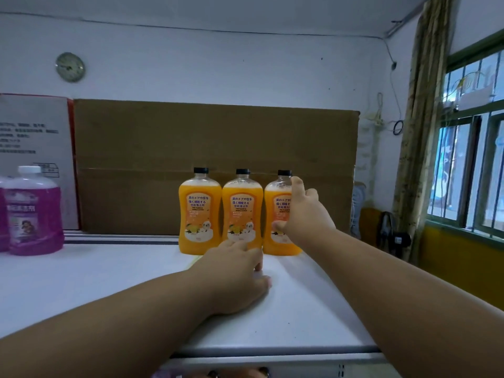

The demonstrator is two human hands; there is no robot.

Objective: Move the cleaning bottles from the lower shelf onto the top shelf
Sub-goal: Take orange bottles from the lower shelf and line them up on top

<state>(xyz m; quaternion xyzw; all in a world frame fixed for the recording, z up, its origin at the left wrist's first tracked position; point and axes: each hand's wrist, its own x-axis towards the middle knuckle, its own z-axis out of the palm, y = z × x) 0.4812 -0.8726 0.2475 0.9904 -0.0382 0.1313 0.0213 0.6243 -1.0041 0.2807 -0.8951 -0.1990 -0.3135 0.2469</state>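
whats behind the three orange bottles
A big brown cardboard sheet stands upright right behind the three orange bottles, against the white wall. Whatever is behind the cardboard is covered.

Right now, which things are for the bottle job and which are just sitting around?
For the job: three orange bottles, top shelf, right hand holding the rightmost bottle, left hand.
Just around: purple bottles, cardboard, clock, curtain, window.
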